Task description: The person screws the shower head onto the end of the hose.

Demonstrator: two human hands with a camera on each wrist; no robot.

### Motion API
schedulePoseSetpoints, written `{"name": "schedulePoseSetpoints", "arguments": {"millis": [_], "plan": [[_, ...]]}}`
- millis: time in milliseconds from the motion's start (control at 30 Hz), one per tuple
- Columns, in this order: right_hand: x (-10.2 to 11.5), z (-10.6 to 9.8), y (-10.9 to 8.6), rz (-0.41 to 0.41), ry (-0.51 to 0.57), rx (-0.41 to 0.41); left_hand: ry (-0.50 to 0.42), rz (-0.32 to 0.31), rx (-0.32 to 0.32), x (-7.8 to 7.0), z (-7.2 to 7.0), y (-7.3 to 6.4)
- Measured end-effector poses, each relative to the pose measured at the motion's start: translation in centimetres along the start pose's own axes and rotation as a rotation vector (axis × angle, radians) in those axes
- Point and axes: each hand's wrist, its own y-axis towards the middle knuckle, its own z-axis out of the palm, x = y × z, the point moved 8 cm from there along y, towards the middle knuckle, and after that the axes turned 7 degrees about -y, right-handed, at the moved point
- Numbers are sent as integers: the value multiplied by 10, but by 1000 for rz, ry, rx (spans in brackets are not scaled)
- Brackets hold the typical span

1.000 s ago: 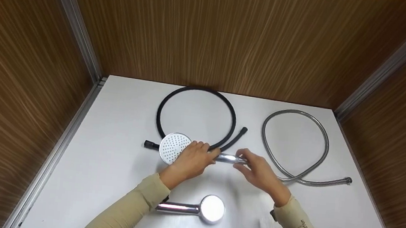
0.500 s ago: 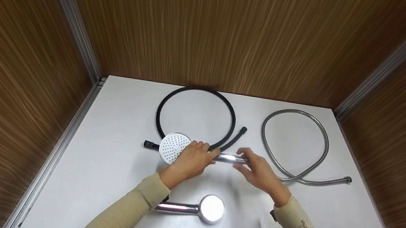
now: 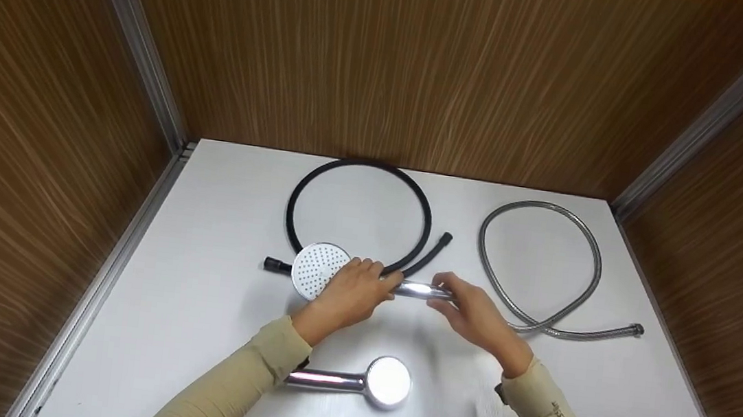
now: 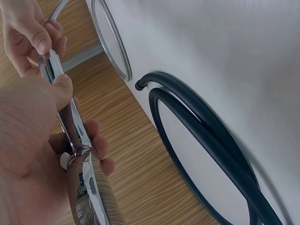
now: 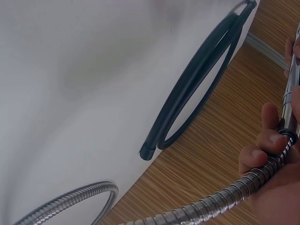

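Note:
A chrome hand shower head (image 3: 313, 273) with a round white nozzle face is held above the table, face up. My left hand (image 3: 350, 295) grips it around the handle, just beside the head. At the handle's far end, my right hand (image 3: 476, 316) holds the end of the flexible metal shower hose (image 5: 211, 210) with curled fingers. In the right wrist view a dark ring (image 5: 288, 134) sits between the ribbed hose and the chrome piece in line with the handle. Fingers hide part of this joint, so I cannot tell how tightly the parts fit.
A black hose (image 3: 428, 218) lies looped on the white table (image 3: 218, 220) behind the shower head. The metal hose's loop rests at the right. A second chrome shower head (image 3: 388, 381) lies nearer, partly behind my left sleeve. Wood-grain panels (image 3: 386, 65) enclose the table's back and sides.
Both hands and the shower head stay in nearly the same place. My right fingers shift only slightly at the handle's end.

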Motion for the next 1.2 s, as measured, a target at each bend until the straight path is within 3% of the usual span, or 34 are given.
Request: {"name": "schedulePoseSetpoints", "arguments": {"millis": [333, 700, 1200], "plan": [[0, 1, -1, -17, 7, -3, -54, -15, 11, 2, 3, -1], [0, 11, -4, -37, -20, -8, -35, -8, -2, -2, 8, -7], [-12, 37, -11, 68, -21, 109, -103, -42, 87, -3, 41, -13]]}}
